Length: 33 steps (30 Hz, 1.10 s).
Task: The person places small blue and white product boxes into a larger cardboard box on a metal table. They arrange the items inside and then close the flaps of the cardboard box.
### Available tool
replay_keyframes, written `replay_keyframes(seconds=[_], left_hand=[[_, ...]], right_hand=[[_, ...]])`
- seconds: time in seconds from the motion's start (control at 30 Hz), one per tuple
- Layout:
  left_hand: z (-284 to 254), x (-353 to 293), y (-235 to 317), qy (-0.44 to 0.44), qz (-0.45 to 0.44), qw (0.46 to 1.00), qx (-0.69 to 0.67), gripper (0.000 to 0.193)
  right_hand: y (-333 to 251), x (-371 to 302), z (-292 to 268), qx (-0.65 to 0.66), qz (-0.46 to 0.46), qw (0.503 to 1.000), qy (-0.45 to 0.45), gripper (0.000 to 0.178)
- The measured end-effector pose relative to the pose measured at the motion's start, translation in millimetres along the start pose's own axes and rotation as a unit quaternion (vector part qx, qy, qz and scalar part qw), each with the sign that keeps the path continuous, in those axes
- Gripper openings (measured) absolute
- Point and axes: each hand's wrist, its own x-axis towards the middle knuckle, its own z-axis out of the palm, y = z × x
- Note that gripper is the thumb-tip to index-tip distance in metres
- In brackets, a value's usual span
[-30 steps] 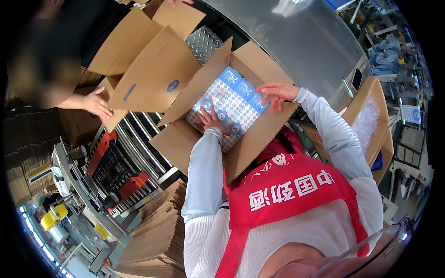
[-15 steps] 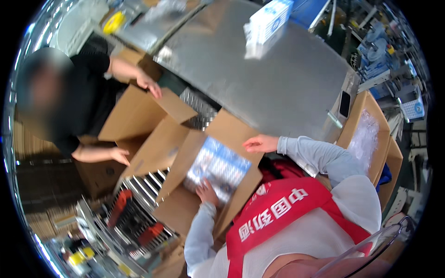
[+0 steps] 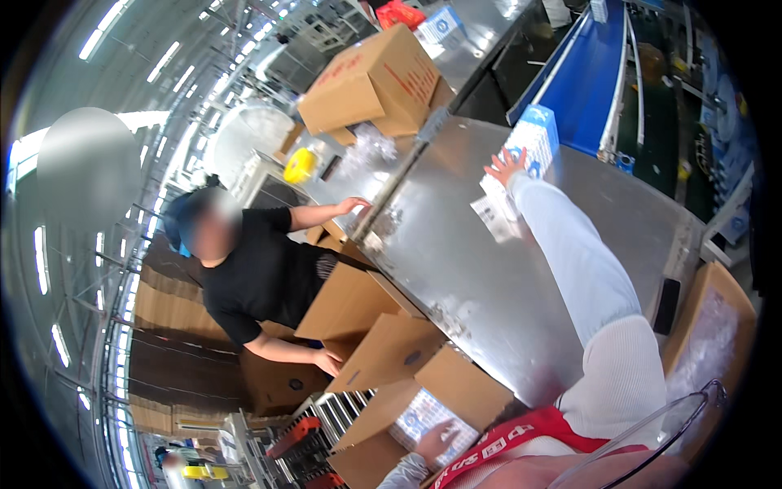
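Note:
My right hand (image 3: 508,166) stretches far over the metal table, its spread fingers against the side of a blue-and-white carton (image 3: 538,130). A loose white flap or sheet (image 3: 491,218) shows at the carton's near end. Low in the view, my left hand (image 3: 438,444) lies with fingers outstretched on blue-and-white patterned packs (image 3: 419,413). These packs sit inside an open cardboard box (image 3: 463,381), whose flaps stand up. The left forearm is mostly cut off by the lower edge.
A co-worker in black (image 3: 265,269) stands at the left, one hand by another open cardboard box (image 3: 391,350). Behind the metal table (image 3: 456,244) runs a blue conveyor belt (image 3: 590,81). A large closed box (image 3: 375,81) is at the far left; a box of clear plastic (image 3: 713,334) is at right.
My right hand has moved from beside the open box across the table to the carton. My left hand stays on the packs. The view has swung up, and the co-worker's far hand has moved toward the table.

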Motion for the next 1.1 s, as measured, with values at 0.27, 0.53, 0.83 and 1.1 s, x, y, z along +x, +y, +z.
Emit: replay_keyframes(seconds=[0.27, 0.53, 0.83, 1.1], left_hand=[[-34, 60, 132, 0.159, 0.245, 0.944, 0.153, 0.054], [-23, 144, 231, 0.207, 0.340, 0.895, 0.202, 0.086], [-22, 157, 237, 0.189, 0.351, 0.887, 0.233, 0.087], [-14, 126, 222, 0.179, 0.346, 0.890, 0.236, 0.094]], right_hand=[[-64, -122, 29, -0.058, -0.309, 0.934, 0.170, 0.051], [-67, -221, 57, 0.108, -0.381, 0.882, 0.256, 0.058], [-94, -146, 32, 0.170, -0.043, 0.957, 0.232, 0.056], [-109, -161, 37, 0.154, -0.079, 0.942, 0.287, 0.052]])
